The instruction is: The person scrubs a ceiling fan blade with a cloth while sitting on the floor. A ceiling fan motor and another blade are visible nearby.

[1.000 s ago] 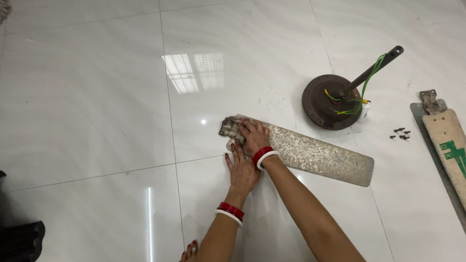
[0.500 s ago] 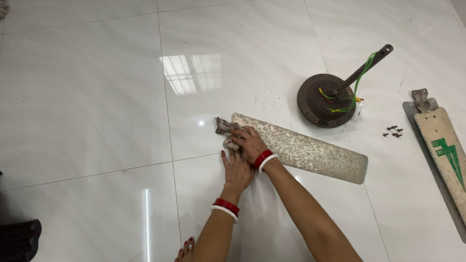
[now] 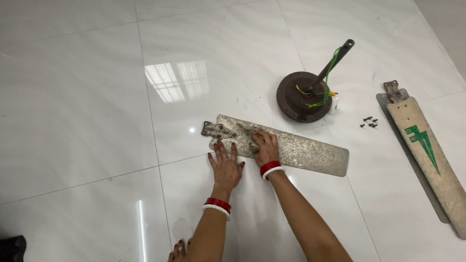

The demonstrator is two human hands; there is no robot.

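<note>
Fan blade (image 3: 296,149) on glossy white tiled floor (image 3: 74,101)

On the white tiled floor (image 3: 74,101) ahead of me sits the brown fan motor housing (image 3: 297,104), its downrod (image 3: 337,55) tilted up with green and yellow wires (image 3: 325,85) trailing along it. Small dark screws (image 3: 369,122) lie just beside it. Further right rest two stacked fan blades (image 3: 433,164) (the top one bearing a green mark).
</note>
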